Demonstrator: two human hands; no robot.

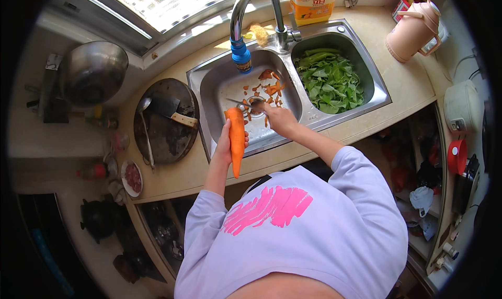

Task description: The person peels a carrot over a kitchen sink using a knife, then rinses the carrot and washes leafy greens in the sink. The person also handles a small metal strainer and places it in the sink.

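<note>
My left hand [225, 145] is closed around a large orange carrot [236, 142]. The carrot stands nearly upright in the picture, thick end toward the sink, and its surface looks peeled. Close to that thick end, my right hand [281, 121] grips a small thin-bladed tool [238, 101] with a dark handle. Whether it is a peeler or a paring knife I cannot tell. Both hands are over the front of the left sink basin [213, 90]. Orange-brown carrot peelings [273, 89] lie scattered on its floor and around the drain.
Leafy greens [332, 84] fill the right basin. The faucet [241, 24] with a blue nozzle arches over the left one. Leftward, a cleaver [170, 110] and a ladle [146, 126] lie on a round board [172, 145], near a plate of meat [133, 179]. A pink jug [413, 32] stands far right.
</note>
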